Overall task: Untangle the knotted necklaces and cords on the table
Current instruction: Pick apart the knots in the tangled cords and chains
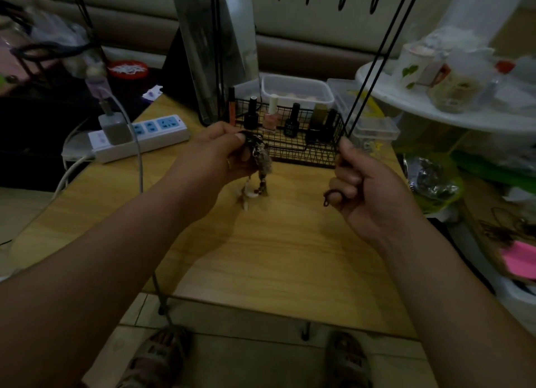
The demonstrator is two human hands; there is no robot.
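Note:
My left hand [220, 153] grips a tangled bundle of necklaces [261, 158] above the wooden table [275, 257]; beads and pale shell pieces [252, 192] hang from it down to the tabletop. My right hand [365, 190] is curled round a thin black cord [374, 66] that runs taut up and to the right, out of the top of the view. A short dark looped end [327, 197] of cord sticks out below its fingers. The two hands are held apart, level with each other.
A black wire basket [307, 153] with several nail-polish bottles stands just behind the hands. A white power strip [139, 138] with a charger lies back left. Clear plastic boxes [298, 90] sit behind the basket. Cluttered shelves and bags fill the right side.

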